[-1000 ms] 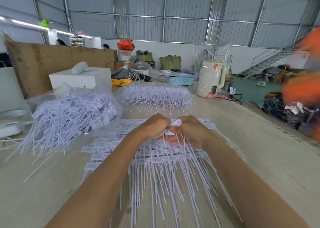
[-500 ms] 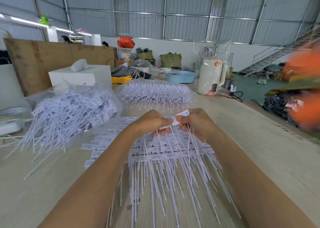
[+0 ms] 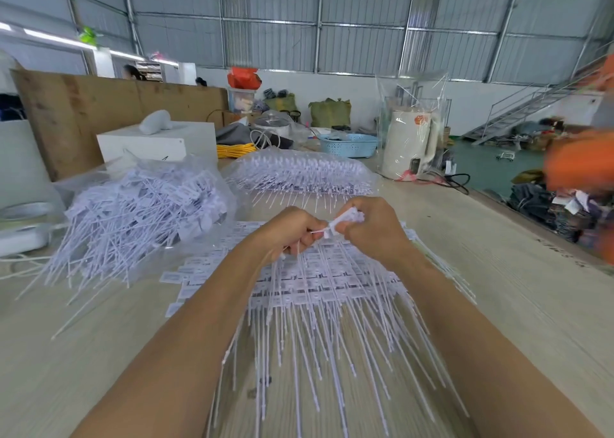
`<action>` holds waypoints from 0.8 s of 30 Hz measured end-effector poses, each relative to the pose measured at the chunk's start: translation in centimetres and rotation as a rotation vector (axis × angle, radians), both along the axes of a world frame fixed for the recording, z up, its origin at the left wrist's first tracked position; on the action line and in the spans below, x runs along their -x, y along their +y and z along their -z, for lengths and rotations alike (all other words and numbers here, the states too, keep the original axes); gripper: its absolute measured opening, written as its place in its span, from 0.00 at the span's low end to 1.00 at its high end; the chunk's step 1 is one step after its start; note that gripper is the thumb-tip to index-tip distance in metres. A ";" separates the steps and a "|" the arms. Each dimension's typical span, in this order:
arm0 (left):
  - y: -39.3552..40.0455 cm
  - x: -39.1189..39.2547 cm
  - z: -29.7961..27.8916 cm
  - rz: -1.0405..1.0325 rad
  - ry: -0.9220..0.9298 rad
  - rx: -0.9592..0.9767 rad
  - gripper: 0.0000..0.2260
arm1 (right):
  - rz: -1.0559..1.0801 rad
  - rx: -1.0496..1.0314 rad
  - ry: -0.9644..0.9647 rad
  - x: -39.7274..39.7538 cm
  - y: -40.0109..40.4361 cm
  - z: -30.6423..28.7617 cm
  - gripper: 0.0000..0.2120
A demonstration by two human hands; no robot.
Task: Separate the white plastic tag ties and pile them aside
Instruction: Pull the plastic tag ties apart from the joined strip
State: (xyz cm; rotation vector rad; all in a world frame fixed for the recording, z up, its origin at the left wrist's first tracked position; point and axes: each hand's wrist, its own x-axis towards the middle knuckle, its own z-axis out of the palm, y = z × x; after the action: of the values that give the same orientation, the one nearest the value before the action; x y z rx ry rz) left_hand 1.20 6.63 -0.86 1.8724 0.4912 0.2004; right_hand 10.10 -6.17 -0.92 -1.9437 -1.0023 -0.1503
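The fingers (image 3: 300, 240) of the left hand (image 3: 289, 231) are curled and pinch the thin strap of a white tag tie (image 3: 339, 222), while the right hand (image 3: 372, 228) has its fingers (image 3: 345, 228) curled round the flat head end of the same tie, with a small bunch of heads under its thumb. Both hands meet above the middle of the surface (image 3: 515, 298), the tie raised between them.

Under the hands lies the sheet of joined tag ties (image 3: 315, 291), label heads in rows and straps fanning toward the near edge of the surface. Toward the left edge sits a loose pile of separated ties (image 3: 139, 215) on clear plastic, straps sticking out in every direction. Toward the far edge, a second bundle of joined ties (image 3: 302, 175) lies in a clear bag.

Beyond that, along the far edge, stand a white box (image 3: 156, 145), a coil of yellow cable (image 3: 234, 150), a blue basket (image 3: 349, 145) and a cream kettle (image 3: 410, 143) wrapped in plastic. At the right edge a blurred orange sleeve (image 3: 578, 162) shows.
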 end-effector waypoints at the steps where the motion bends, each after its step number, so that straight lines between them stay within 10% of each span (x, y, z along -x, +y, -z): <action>1: 0.0 0.0 -0.1 0.021 -0.001 -0.021 0.17 | 0.072 0.015 -0.022 -0.7 -0.6 -0.3 0.03; 10: -0.2 -0.3 0.6 0.065 -0.096 -0.098 0.14 | -0.398 -0.654 1.151 -4.3 -6.8 -5.0 0.10; 15: -0.8 -0.5 0.5 0.047 -0.111 -0.121 0.15 | -0.272 -0.046 0.807 -0.8 -2.9 -2.3 0.10; 24: -0.6 -1.0 0.7 -0.060 -0.065 -0.327 0.16 | -0.172 -0.041 0.674 1.0 -0.4 -0.2 0.01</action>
State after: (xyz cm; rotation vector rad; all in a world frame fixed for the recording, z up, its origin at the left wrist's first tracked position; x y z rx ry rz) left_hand 2.16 6.06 -1.60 2.1628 0.4924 0.4005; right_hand 9.06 -6.53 -0.75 -1.6746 -0.6920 0.5447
